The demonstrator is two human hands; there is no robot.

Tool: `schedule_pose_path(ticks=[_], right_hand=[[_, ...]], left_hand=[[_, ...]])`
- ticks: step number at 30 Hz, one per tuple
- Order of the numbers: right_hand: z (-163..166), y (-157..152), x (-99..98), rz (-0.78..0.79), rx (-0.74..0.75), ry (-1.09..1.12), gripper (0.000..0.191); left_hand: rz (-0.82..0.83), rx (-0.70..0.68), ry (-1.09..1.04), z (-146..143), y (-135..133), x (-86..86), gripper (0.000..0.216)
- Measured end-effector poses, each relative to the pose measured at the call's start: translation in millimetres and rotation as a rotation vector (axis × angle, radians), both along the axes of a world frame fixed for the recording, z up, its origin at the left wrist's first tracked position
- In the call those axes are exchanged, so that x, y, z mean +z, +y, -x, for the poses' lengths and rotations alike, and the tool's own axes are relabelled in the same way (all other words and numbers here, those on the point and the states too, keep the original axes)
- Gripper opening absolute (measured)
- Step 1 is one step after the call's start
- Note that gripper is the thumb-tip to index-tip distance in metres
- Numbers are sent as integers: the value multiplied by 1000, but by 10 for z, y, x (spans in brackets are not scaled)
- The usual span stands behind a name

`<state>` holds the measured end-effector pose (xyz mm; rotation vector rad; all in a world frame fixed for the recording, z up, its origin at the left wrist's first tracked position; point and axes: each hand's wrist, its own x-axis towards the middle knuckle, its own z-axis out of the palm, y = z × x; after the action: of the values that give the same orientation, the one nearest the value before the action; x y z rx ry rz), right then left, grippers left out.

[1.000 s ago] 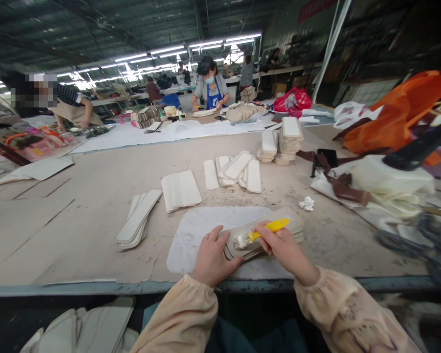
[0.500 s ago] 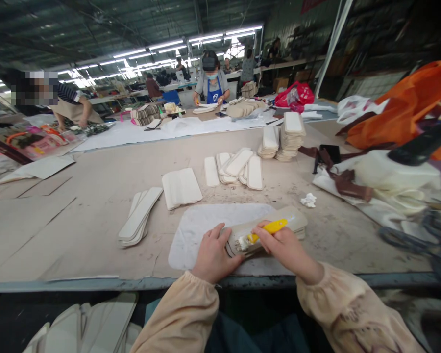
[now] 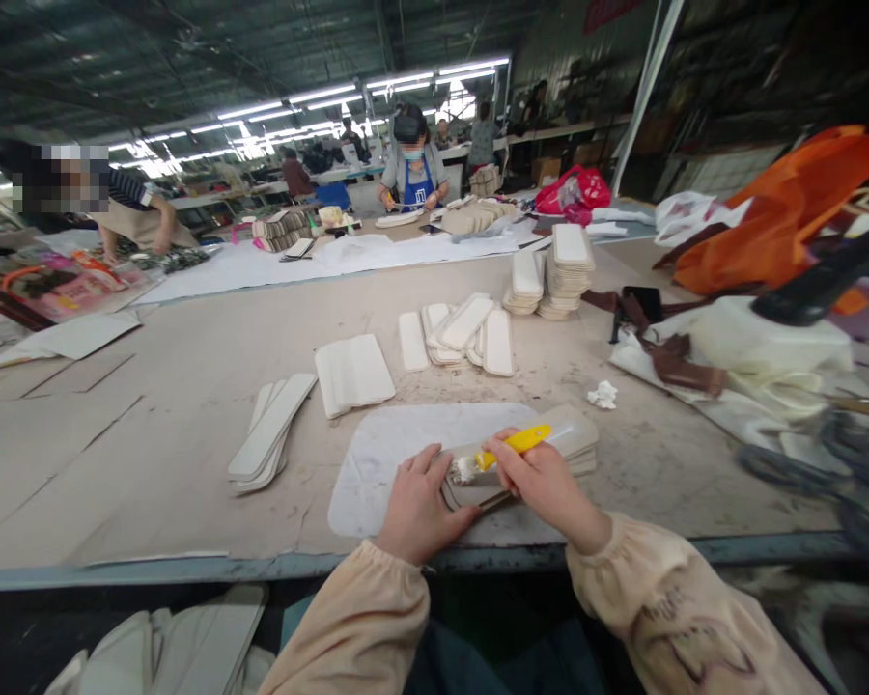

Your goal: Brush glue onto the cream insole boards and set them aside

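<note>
My right hand (image 3: 543,483) is closed around the yellow handle of a brush (image 3: 518,443). The brush's whitish bristles touch the top of a long, rounded beige panel (image 3: 572,434), which lies on several others like it. At the near left end, my left hand (image 3: 424,507) grips the panel between thumb and fingers. Wet shine shows on the panel's right part. Under the panels lies a white sheet (image 3: 377,454) with rounded corners, near the table's front edge.
White panels lie fanned at left (image 3: 271,430), in a flat group (image 3: 354,372) and in a loose heap (image 3: 463,328). Taller stacks (image 3: 569,270) stand behind. A crumpled paper (image 3: 602,394) and a white jug (image 3: 768,338) are at right. A co-worker (image 3: 412,174) sits across.
The brush in my right hand has moved left along the panel, closer to my left hand. My left hand keeps its place on the panel's end. The view has shifted slightly.
</note>
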<state>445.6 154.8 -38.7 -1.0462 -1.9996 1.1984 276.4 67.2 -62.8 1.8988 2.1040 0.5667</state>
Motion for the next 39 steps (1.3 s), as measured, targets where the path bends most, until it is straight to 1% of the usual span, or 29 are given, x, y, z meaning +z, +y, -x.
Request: schedule_pose_path(ticks=[2, 4, 7, 14, 19, 21, 24, 25, 27, 29, 32, 34, 36, 37, 39], right_hand=[[10, 59, -21, -12, -40, -56, 56], [-61, 160, -23, -33, -117, -134, 55], [-255, 330, -2, -65, -230, -223, 54], [-708, 664, 32, -159, -440, -365, 51], [-878, 773, -38, -284, -569, -462, 49], [-924, 753, -63, -407, -585, -514, 50], [-961, 677, -73, -620, -547, -576, 51], [-956, 645, -71, -662, -529, -586, 50], [-905, 571, -62, -697, -467, -604, 43], [-792, 467, -50, -739, -356, -645, 36], [-545, 227, -11, -801, -129, -676, 29], [-401, 52, 33, -808, -1, -598, 28], [-350, -52, 76, -743, 74, -432, 27], [-372, -57, 91, -708, 70, -351, 26], [-502, 33, 94, -686, -32, -277, 26]], left_hand=[[1, 8, 6, -3, -1, 1, 65], [3, 15, 12, -4, -4, 1, 65], [1, 16, 22, 0, -10, -3, 64], [12, 14, 42, 12, -7, -7, 65], [-5, 6, 46, 21, -16, -34, 64], [-11, 1, 48, 25, -17, -46, 63], [-6, -6, 53, 28, -14, -56, 64], [-4, -8, 55, 28, -13, -58, 65], [-10, -12, 54, 30, -11, -63, 65], [-23, -11, 47, 33, -11, -73, 64], [-30, -3, 42, 39, -13, -92, 64], [-23, 2, 47, 40, -14, -100, 64], [-15, 4, 54, 39, -15, -103, 64], [-12, 4, 57, 39, -15, -102, 64], [-8, 3, 59, 40, -16, -98, 64]])
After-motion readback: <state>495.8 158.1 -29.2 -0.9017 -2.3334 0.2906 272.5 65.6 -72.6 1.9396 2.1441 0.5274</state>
